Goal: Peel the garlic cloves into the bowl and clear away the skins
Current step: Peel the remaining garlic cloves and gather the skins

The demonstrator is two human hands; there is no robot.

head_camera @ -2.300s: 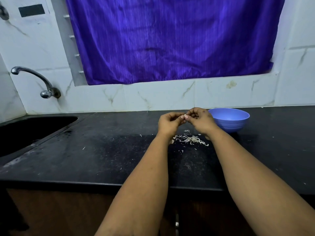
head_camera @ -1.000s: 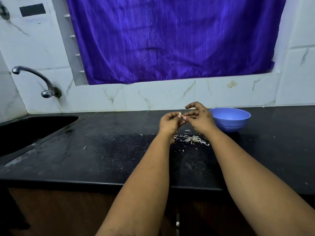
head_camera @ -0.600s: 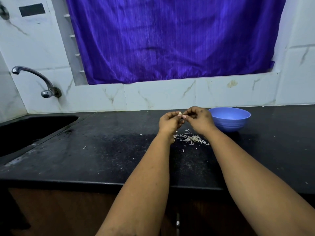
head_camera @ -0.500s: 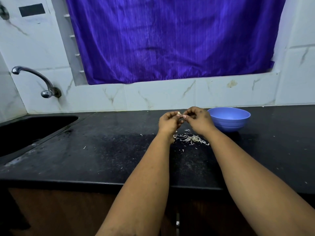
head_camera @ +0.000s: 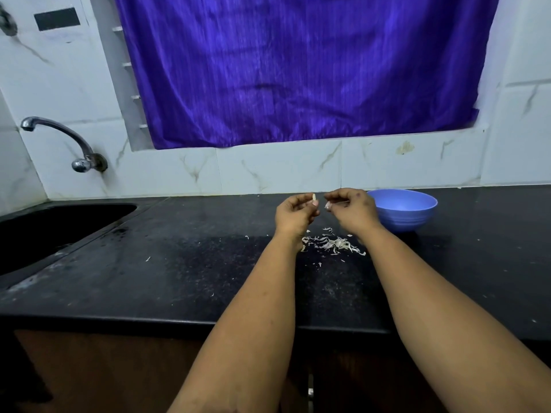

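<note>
Two hands work above the black counter (head_camera: 179, 278), raised over the pile of skins (head_camera: 331, 244) so that loose peel drops onto one spot. Our left hand (head_camera: 293, 214) pinches the garlic clove (head_camera: 314, 197) between thumb and fingertips, its pale tip standing clear above the fingers; this leaves the clove exposed for stripping. Our right hand (head_camera: 351, 208) is curled and pinches a small whitish scrap of skin (head_camera: 327, 206) at its fingertips. The two hands are just apart, with the clove to the left of the scrap and not touching it. We judge that a strip has come free and is ready to be let fall.

The blue bowl (head_camera: 417, 222) sits on the counter just right of the right hand, slightly farther back, within easy reach for depositing the peeled clove. We cannot tell what the bowl holds. The skins lie near the wrists, between the forearms, well apart from the sink (head_camera: 44, 228) at far left.
</note>
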